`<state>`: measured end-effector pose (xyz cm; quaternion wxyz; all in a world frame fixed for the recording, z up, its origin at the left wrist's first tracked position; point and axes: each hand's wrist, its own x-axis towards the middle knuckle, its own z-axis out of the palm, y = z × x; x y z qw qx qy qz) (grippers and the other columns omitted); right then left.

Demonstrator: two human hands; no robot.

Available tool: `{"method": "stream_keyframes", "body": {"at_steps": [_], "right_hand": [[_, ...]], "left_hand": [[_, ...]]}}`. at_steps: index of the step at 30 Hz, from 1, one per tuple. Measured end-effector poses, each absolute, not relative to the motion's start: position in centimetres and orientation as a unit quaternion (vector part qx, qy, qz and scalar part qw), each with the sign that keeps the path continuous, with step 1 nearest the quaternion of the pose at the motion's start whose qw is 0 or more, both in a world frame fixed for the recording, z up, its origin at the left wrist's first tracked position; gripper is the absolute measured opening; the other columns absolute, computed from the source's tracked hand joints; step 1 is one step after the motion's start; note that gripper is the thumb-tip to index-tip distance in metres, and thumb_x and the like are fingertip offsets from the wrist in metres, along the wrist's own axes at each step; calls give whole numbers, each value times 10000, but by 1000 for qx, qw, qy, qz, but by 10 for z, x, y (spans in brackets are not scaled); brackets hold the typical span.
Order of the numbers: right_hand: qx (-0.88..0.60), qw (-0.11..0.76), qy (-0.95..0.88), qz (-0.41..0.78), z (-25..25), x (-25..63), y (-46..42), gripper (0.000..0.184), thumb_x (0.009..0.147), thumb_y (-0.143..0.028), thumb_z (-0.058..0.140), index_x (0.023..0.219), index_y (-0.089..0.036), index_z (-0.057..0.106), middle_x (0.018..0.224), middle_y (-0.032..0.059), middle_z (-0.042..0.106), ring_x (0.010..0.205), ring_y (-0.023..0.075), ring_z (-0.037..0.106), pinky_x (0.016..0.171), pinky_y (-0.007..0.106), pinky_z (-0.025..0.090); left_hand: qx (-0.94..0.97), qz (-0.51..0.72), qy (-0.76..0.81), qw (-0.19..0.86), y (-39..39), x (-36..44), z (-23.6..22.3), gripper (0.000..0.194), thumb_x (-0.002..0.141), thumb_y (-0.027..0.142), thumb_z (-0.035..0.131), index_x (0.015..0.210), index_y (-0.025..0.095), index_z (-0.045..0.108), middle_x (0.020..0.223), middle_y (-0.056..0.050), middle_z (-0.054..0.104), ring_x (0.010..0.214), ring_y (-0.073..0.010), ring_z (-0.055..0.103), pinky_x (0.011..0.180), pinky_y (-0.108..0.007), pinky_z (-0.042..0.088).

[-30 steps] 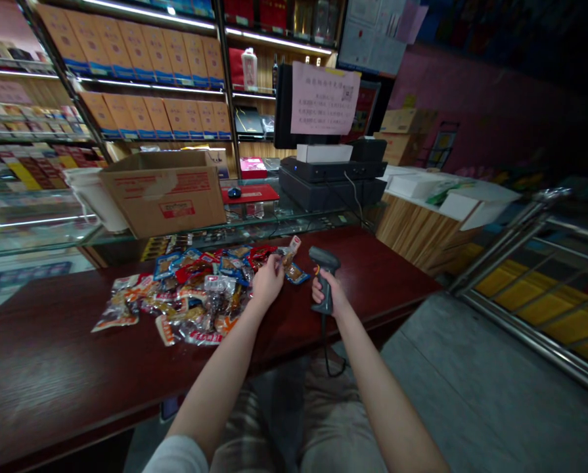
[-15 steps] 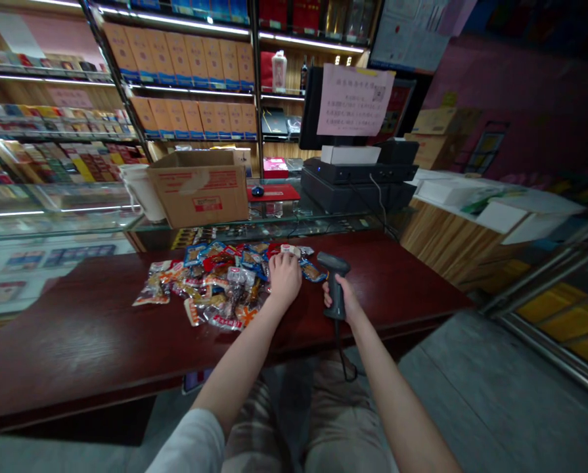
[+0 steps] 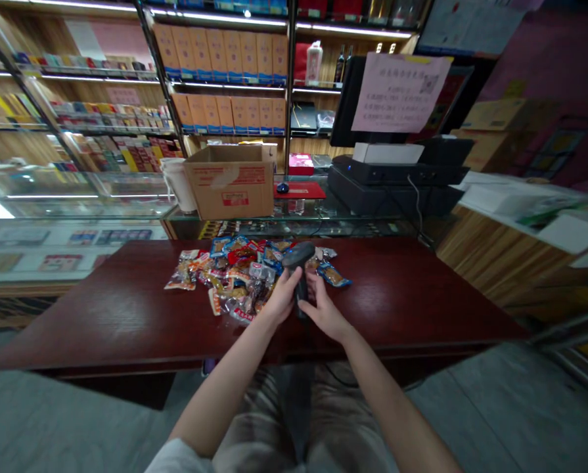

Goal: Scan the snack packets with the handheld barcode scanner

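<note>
Stocked shelves (image 3: 288,98) stood in background, dark red surface (image 3: 402,295) in front. Scanner (image 3: 298,256) was upright between left hand (image 3: 280,301) and right hand (image 3: 327,316). Left fingers pressed on handle; right fingers curved beside it, firmness of grip could not be told. Snack packets (image 3: 235,279) lay mostly left of fingers. Judged step: two-handed scanner handling. Next move appeared to call for secure grip before any release.

Centre: one barcode scanner (image 3: 298,255), one left hand (image 3: 281,299), one right hand (image 3: 326,313). Left of centre: snack packets (image 3: 237,276), too heaped for counting. Above: one cardboard box (image 3: 232,189), one computer mouse (image 3: 282,188). Upper middle: two rows of orange boxes (image 3: 233,58), eight each.
</note>
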<state>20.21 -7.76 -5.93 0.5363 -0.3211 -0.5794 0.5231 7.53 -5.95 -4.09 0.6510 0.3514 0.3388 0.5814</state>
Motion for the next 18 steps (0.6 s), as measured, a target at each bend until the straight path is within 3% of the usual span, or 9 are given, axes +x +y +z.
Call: {"method": "stream_keyframes", "body": {"at_steps": [2, 4, 7, 12, 15, 18], "right_hand": [[-331, 499, -612, 516, -60, 208, -71, 335, 762, -234, 757, 1071, -262, 633, 1104, 39, 703, 1079, 215, 665, 1028, 403, 507], [-382, 514, -598, 482, -62, 220, -53, 203, 767, -270, 760, 938, -244, 653, 924, 28, 717, 932, 212, 680, 929, 384, 535], [-518, 569, -507, 387, -66, 233, -15, 343, 630, -251, 852, 839, -248, 581, 689, -14, 629, 804, 218, 661, 751, 324, 523], [-653, 441, -537, 302, -73, 219, 25, 504, 464, -391, 954, 716, -254, 539, 779, 78, 692, 1008, 315, 687, 725, 322, 492], [-673, 394, -546, 307, -74, 210, 30, 459, 450, -369, 957, 662, -252, 567, 719, 68, 693, 935, 312, 708, 710, 330, 497], [-664, 379, -583, 276, -72, 216, 34, 334, 530, -297, 913, 688, -239, 624, 683, 39, 699, 811, 265, 718, 677, 314, 512]], "left_hand": [[315, 590, 334, 665, -67, 55, -41, 453, 846, 546, 714, 1083, 174, 613, 1001, -80, 730, 908, -201, 708, 796, -321, 589], [309, 577, 334, 678, -72, 36, -41, 456, 874, 598, 651, 1027, 169, 614, 897, -69, 712, 745, -165, 679, 642, -280, 569], [339, 559, 343, 674, -75, 16, -39, 503, 884, 667, 588, 937, 167, 604, 777, -38, 666, 508, -88, 513, 450, -224, 442], [383, 512, 360, 679, -64, 9, -35, 582, 858, 732, 579, 945, 157, 598, 733, -45, 657, 456, -68, 441, 400, -208, 377], [391, 495, 335, 700, -54, 12, -32, 588, 864, 710, 600, 1002, 139, 619, 718, -50, 669, 437, -64, 450, 390, -200, 378], [384, 490, 317, 716, -44, 12, -26, 600, 861, 691, 623, 1050, 122, 624, 656, -22, 642, 398, -64, 444, 366, -194, 366]]}}
